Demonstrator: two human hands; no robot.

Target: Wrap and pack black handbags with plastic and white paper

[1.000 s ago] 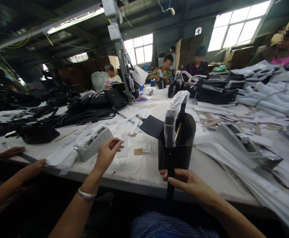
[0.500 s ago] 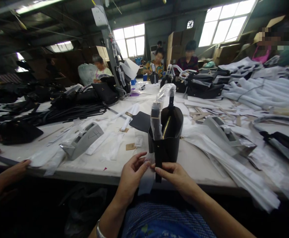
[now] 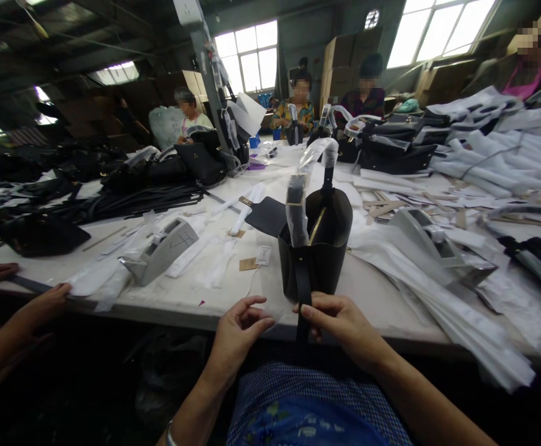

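Note:
A black handbag [image 3: 330, 266] stands upright near the table's front edge. Its top gapes, showing a gold zipper [image 3: 317, 228], and its handle [image 3: 298, 210] is wrapped in clear plastic. From the bag's near side a black strap [image 3: 303, 279] hangs down past the edge. My right hand [image 3: 333, 316] pinches this strap between thumb and fingers. Left of it, apart from the bag, is my left hand [image 3: 242, 325], its thumb and curled fingers closed on what looks like a scrap of clear plastic film [image 3: 272, 322]. A dark flap [image 3: 266, 217] spreads out behind the bag's left side.
Grey tape dispensers stand left [image 3: 161, 251] and right [image 3: 431, 244]. A brown tag [image 3: 248, 264] lies left of the bag. White wrapped strips [image 3: 442, 316] overhang the edge at right. Another person's hand [image 3: 49, 303] rests on the table edge at left. Several people work across the table.
My left hand has moved left, away from the strap and bag. My right hand keeps its hold on the strap, a little higher on it. The view has shifted slightly.

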